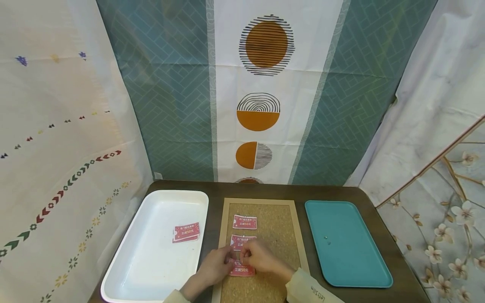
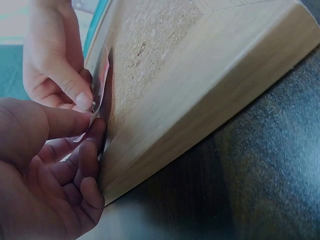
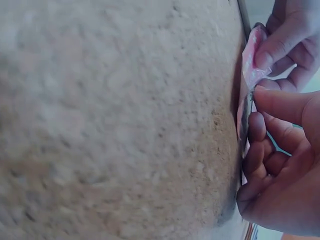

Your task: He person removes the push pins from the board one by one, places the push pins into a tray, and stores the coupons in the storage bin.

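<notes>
In the head view a red paper coupon (image 1: 242,270) lies against the lower part of a wood-framed corkboard (image 1: 278,235). My left hand (image 1: 215,266) pinches its left edge between thumb and fingers. At the coupon's top edge my right hand (image 1: 261,256) pinches a tiny pin (image 3: 252,95), largely hidden by the fingertips. The left wrist view shows the coupon (image 2: 104,75) edge-on, bent slightly off the cork near the fingers. Above it on the board are two more coupons, an upper one (image 1: 244,222) and a middle one (image 1: 238,243) partly covered by my right hand.
On the left a white tray (image 1: 151,252) holds a few overlapping red coupons (image 1: 186,230). To the right, a teal tray (image 1: 352,252) carries a couple of tiny shiny pieces (image 1: 326,237). All stand on a dark table (image 1: 265,190) with curtains behind and at both sides.
</notes>
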The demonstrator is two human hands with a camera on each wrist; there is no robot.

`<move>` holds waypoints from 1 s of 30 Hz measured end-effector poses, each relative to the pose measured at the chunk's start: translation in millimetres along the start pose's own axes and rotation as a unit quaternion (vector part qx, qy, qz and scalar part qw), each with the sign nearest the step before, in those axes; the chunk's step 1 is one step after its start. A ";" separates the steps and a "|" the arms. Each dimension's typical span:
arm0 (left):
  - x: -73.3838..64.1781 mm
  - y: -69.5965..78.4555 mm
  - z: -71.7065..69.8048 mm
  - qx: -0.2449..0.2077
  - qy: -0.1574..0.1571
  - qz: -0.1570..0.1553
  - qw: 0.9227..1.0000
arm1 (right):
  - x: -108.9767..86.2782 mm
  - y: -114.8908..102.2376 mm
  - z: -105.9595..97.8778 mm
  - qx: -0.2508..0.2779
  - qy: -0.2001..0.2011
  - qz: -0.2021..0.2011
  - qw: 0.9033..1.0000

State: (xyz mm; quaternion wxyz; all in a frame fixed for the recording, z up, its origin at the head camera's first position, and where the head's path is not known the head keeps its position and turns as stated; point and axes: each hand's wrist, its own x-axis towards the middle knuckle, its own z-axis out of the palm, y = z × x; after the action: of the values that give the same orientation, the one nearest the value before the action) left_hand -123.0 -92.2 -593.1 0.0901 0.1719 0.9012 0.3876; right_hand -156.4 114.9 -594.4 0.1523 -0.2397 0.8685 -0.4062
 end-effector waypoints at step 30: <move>5.0 8.8 -14.7 -0.003 -0.029 0.021 0.999 | -6.6 15.2 -31.5 0.078 -0.025 -0.036 0.996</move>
State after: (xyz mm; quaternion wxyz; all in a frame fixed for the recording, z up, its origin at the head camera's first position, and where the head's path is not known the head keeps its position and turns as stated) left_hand -129.8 -94.5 -576.8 0.1081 0.2017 0.8932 0.3870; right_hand -169.8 146.8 -586.1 0.1773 -0.2682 0.8212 -0.4714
